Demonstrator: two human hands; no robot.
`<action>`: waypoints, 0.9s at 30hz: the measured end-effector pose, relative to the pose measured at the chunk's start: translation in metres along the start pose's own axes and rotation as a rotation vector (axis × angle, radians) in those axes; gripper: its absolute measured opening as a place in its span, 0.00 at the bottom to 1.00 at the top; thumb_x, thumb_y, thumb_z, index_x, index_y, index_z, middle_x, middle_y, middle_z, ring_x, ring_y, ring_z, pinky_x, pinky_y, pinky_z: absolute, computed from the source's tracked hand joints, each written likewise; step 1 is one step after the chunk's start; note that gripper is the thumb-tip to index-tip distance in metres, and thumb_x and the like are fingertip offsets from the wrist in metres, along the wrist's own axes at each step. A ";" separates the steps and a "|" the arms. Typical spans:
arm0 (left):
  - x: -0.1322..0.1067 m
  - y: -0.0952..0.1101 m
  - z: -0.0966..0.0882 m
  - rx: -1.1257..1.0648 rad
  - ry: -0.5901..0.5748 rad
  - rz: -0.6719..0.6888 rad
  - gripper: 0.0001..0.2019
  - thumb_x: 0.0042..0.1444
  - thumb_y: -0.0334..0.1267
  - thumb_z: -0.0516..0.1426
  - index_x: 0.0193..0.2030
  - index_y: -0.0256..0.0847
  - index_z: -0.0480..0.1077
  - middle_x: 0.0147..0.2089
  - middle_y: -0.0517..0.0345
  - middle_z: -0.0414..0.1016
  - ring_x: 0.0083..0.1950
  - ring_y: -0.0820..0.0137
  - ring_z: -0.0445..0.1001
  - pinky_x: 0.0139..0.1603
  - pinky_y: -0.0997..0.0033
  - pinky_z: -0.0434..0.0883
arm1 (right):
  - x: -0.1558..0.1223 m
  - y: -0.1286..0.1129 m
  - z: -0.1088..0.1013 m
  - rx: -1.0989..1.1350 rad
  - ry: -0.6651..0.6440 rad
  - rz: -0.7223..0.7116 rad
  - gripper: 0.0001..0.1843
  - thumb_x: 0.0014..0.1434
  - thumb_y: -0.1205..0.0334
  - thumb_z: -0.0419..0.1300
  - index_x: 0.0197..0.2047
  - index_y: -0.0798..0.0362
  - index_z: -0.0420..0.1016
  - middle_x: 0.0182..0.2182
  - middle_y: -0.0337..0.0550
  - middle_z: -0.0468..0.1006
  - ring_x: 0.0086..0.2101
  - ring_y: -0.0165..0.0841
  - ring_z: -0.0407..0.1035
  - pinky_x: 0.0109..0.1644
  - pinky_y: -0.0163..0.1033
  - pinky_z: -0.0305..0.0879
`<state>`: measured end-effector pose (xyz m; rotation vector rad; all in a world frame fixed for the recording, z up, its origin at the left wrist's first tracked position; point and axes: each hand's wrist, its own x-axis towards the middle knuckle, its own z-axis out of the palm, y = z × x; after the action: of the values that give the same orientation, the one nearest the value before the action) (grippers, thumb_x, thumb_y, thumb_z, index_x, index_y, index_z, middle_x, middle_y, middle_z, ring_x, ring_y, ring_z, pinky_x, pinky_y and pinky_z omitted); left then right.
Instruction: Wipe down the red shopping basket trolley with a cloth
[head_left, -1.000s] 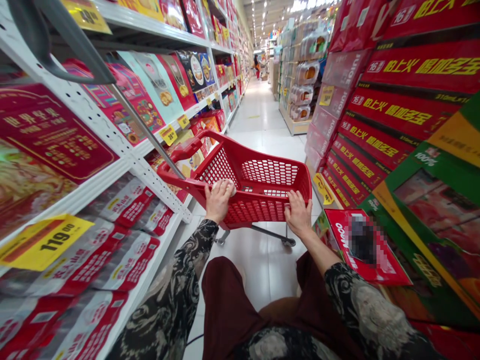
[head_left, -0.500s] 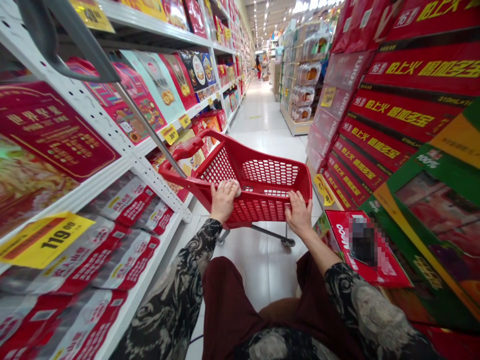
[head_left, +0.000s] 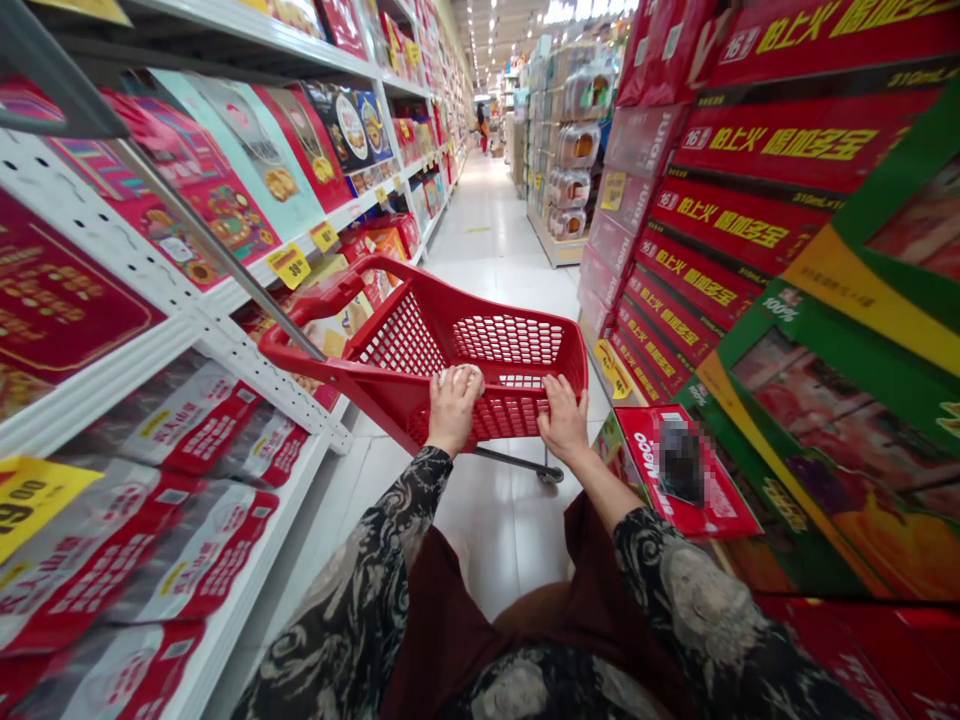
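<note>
Your left hand (head_left: 452,410) is curled shut over the near rim of the red shopping cart (head_left: 487,345), with something pale showing under the knuckles that you cannot make out. Your right hand (head_left: 564,425) lies open just beside it, fingers stretched flat against the cart's near wall, tips at the rim. The cart stands on the white floor (head_left: 495,250) of the aisle, close to the shelf (head_left: 247,280) on your left, with stacked red cartons (head_left: 697,290) to your right.
</note>
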<state>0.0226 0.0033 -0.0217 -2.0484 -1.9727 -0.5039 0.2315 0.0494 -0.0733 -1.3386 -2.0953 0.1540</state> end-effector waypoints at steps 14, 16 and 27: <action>-0.005 -0.018 0.006 -0.049 0.173 -0.025 0.22 0.61 0.29 0.46 0.59 0.44 0.66 0.65 0.52 0.64 0.66 0.61 0.59 0.70 0.47 0.32 | -0.002 0.002 -0.003 -0.018 -0.008 -0.028 0.37 0.51 0.70 0.49 0.66 0.56 0.53 0.63 0.51 0.62 0.64 0.42 0.50 0.65 0.62 0.39; -0.005 -0.012 0.010 -0.039 0.122 0.015 0.22 0.61 0.29 0.46 0.59 0.45 0.66 0.64 0.53 0.65 0.66 0.60 0.59 0.70 0.44 0.35 | -0.002 0.002 -0.002 -0.029 0.000 -0.045 0.37 0.51 0.70 0.49 0.66 0.56 0.53 0.62 0.51 0.62 0.64 0.42 0.50 0.65 0.62 0.39; -0.001 -0.013 0.000 0.017 -0.026 0.024 0.26 0.59 0.27 0.45 0.64 0.45 0.60 0.68 0.46 0.57 0.69 0.57 0.55 0.66 0.35 0.42 | -0.001 0.009 0.001 -0.042 0.004 -0.072 0.34 0.52 0.70 0.49 0.64 0.57 0.57 0.62 0.52 0.63 0.63 0.42 0.51 0.65 0.63 0.40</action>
<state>0.0098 0.0032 -0.0229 -2.0757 -1.9581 -0.4571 0.2387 0.0532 -0.0785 -1.2848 -2.1513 0.0770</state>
